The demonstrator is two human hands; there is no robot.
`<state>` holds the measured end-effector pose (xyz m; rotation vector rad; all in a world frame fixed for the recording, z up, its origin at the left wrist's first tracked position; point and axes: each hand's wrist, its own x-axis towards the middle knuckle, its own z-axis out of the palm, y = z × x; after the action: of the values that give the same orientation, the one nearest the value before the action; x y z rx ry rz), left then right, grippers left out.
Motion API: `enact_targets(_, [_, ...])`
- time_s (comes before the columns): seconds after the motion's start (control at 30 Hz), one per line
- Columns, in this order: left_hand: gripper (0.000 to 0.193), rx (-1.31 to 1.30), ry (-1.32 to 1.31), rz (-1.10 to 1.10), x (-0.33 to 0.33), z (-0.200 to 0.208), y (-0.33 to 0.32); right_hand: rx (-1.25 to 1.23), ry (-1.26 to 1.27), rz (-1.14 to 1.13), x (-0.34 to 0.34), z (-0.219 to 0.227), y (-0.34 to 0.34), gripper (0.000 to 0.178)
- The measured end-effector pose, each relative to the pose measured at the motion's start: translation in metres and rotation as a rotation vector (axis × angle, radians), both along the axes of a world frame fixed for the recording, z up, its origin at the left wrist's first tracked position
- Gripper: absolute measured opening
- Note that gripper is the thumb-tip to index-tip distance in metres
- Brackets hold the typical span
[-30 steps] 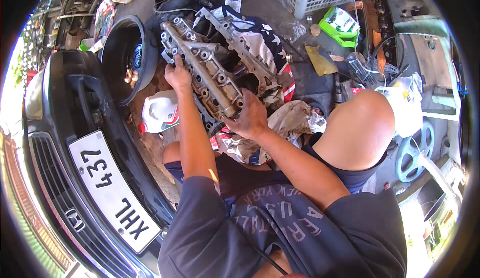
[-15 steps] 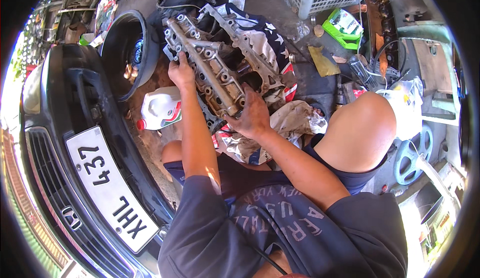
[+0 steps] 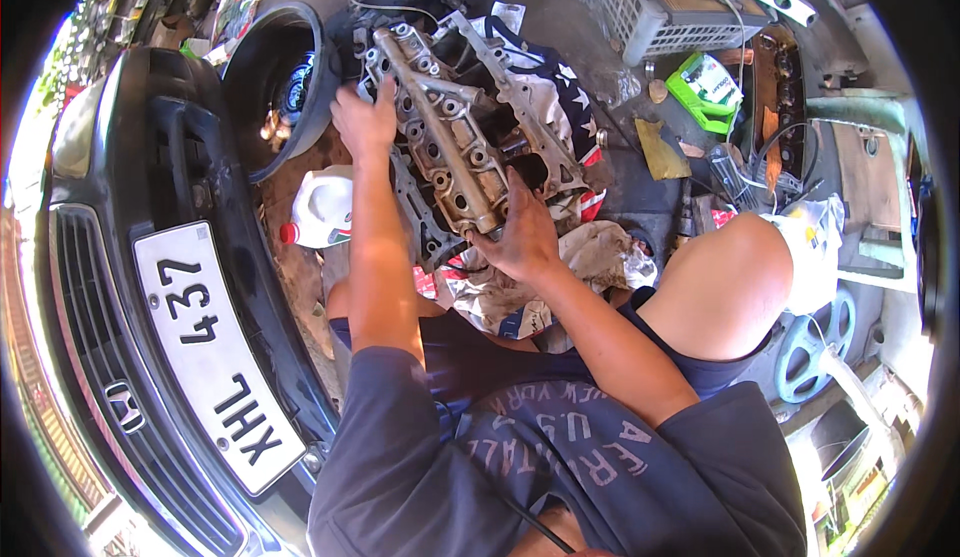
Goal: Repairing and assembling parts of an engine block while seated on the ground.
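Observation:
A dirty metal cylinder head (image 3: 440, 137) with a long central tube lies tilted over an engine block (image 3: 545, 162), whose dark bores show along its right side. My left hand (image 3: 365, 122) is at the head's upper left edge, thumb over the metal and fingers curled at the outer side; its fingertips are hidden. At the near end, my right hand (image 3: 525, 232) grips the head with the thumb below and the fingers along the right side. Stained cloths (image 3: 600, 257) are bunched under and beside the block.
To the left stand a car's front bumper (image 3: 190, 187), a black tub (image 3: 325, 87) and a white jug (image 3: 325, 207) with a red cap. A grey plastic crate (image 3: 690, 32), a green bottle (image 3: 705, 97) and a blue wheel-shaped part (image 3: 815, 347) are on the right.
My left hand has slid farther up the head's left edge, and its fingers sit farther out. My right hand stays on the near end. The whole view has shifted slightly.

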<state>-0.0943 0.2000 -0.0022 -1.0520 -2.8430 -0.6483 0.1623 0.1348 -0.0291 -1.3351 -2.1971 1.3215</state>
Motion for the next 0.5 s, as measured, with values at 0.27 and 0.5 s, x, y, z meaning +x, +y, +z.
enact_targets(0.27, [0.071, 0.288, 0.272, -0.458, 0.041, 0.069, 0.085, -0.012, -0.023, -0.002, 0.006, 0.001, 0.005, 0.102])
enact_targets(0.5, [0.060, -0.240, 0.316, -0.477, 0.049, -0.013, 0.081, 0.198, -0.054, 0.038, -0.001, 0.013, 0.004, 0.101])
